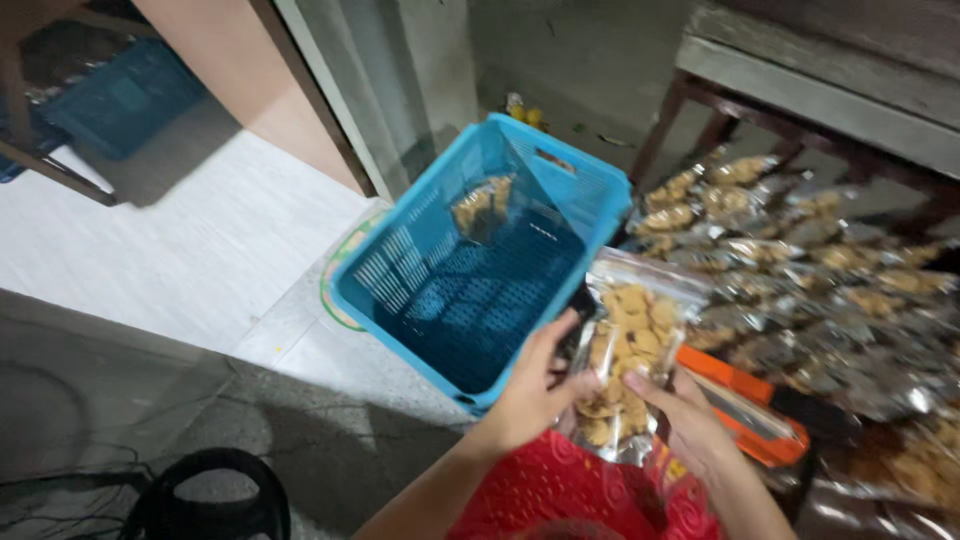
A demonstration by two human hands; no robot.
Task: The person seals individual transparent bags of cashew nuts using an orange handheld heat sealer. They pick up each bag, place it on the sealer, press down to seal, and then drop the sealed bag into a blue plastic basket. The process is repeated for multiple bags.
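Head view: both hands grip one clear snack bag just beside the blue basket. Left hand has its fingers wrapped on the bag's left edge, right hand pinches the lower right. Another bag sits inside the basket, and a pile of bags lies off to the right.

Under me the floor is pale tile at the upper left of the frame and rough grey concrete at the lower left. On it, at centre, sits a blue slotted plastic basket, tilted, resting partly on a round mat. To the right a heap of clear sealed snack bags spreads across the ground, with an orange sealing tool at its near edge. A black ring-shaped object lies at the bottom left.
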